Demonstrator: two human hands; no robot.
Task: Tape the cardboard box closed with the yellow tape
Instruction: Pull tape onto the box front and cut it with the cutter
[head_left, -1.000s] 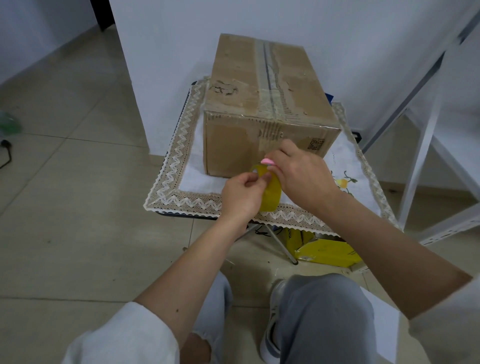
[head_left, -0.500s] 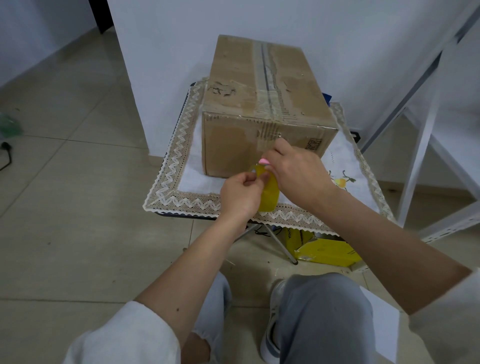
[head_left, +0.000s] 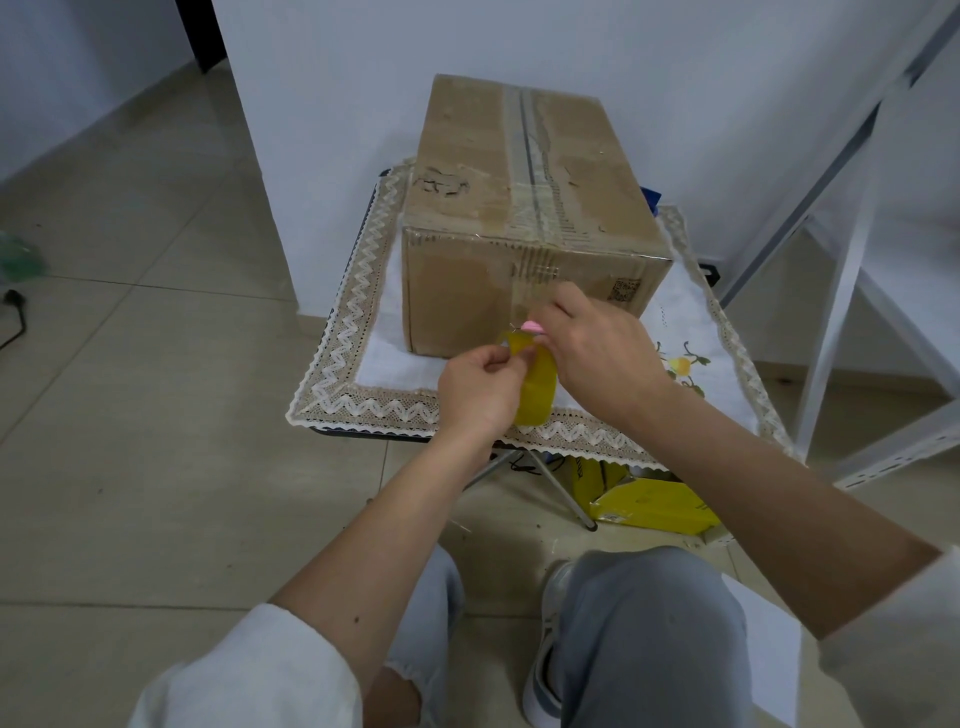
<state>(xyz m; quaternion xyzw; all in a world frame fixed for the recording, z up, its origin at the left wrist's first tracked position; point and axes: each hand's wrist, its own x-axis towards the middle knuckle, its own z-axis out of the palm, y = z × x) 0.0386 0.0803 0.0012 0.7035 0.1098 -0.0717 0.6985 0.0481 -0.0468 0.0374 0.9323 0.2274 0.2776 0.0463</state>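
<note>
- Box (head_left: 530, 218): cardboard, flaps down, standing on a small folding table (head_left: 519, 422) with a lace-edged cloth, just beyond both hands. Old clear tape runs along its top seam; no yellow tape is on it yet.
- Long axis: the box and its centre seam run from near to far, the near end of the seam lying directly beyond the hands and slightly above them.
- Yellow tape (head_left: 537, 387): a roll held upright between the two hands, in front of the near face of the box and not touching it.
- Left hand (head_left: 480, 387): fingers curled, pinching the tape at the upper near-left edge of the roll.
- Right hand (head_left: 597, 353): curled around the far-right side of the roll. A small pink item (head_left: 534, 327) shows at its fingertips; I cannot tell what it is.
- Hands: close together, both clamped on the roll.
- Nearer hand: the right sits closer to the near face and seam; the left is nearer the person.
- Judgement: the free end is apparently being picked loose; the strip must then travel forward and up to the seam end, then away along it.
- Risk: a lifted end may fold onto itself.
</note>
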